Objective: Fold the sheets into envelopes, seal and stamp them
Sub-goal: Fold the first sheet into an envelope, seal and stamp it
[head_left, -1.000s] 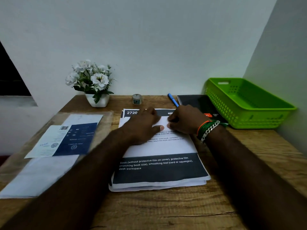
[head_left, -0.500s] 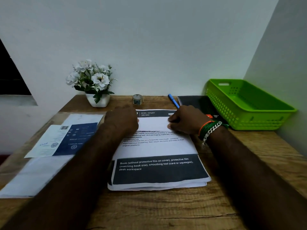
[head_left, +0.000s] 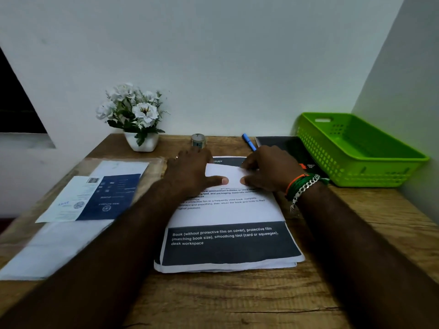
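Observation:
A stack of printed sheets [head_left: 228, 243] lies mid-desk. The top sheet's far end is folded toward me, so its blank white back [head_left: 229, 173] shows. My left hand [head_left: 190, 172] lies palm down on the left of this flap, thumb stretched along its near edge. My right hand [head_left: 268, 169], with bracelets at the wrist, holds the flap's right side with bent fingers at the crease and its thumb at the near edge. The two thumbs nearly meet. A blue-and-white envelope [head_left: 95, 198] lies to the left on a clear sleeve with white paper [head_left: 54, 248].
Along the back wall stand a white flower pot [head_left: 141, 142], a small round roll [head_left: 198, 140], a blue pen [head_left: 249, 141] and a black notebook [head_left: 282, 144]. A green plastic basket [head_left: 356, 162] fills the right corner. Bare wood [head_left: 237, 300] shows in front of the stack.
My left hand slid left along the fold, then came back toward the middle, thumb out on the flap. My right hand stayed in place on the flap.

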{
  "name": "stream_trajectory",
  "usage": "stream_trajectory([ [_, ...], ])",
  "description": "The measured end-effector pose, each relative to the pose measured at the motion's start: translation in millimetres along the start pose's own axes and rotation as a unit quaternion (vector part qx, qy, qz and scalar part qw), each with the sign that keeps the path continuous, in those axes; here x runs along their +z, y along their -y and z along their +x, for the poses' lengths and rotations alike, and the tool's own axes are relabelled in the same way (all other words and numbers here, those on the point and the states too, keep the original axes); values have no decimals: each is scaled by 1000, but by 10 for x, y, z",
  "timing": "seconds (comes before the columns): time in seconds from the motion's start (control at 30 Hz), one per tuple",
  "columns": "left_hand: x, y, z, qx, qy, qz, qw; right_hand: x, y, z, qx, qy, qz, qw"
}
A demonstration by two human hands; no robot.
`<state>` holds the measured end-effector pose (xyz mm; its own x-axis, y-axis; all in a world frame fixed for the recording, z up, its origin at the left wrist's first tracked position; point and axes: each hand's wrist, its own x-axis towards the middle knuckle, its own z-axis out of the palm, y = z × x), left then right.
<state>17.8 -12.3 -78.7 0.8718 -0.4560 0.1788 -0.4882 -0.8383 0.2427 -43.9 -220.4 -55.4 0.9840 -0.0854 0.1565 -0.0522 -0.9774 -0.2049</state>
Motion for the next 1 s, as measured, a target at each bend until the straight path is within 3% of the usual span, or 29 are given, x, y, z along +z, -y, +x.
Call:
stream_trajectory([
  [0.13, -14, 7, 16, 5, -30, -39, 999, 57, -34, 31, -23, -71, 74, 995],
  [0.53, -92, -97, 52, 39, -149, -106, 982, 13, -33, 89, -86, -97, 272, 954],
  [0.8, -204, 81, 66, 17, -124, -97, 987, -57, -192, 63, -67, -41, 365, 928],
  [1.0, -289, 387, 99, -11, -98, -165, 981, -125, -329, 39, -49, -25, 366, 929],
])
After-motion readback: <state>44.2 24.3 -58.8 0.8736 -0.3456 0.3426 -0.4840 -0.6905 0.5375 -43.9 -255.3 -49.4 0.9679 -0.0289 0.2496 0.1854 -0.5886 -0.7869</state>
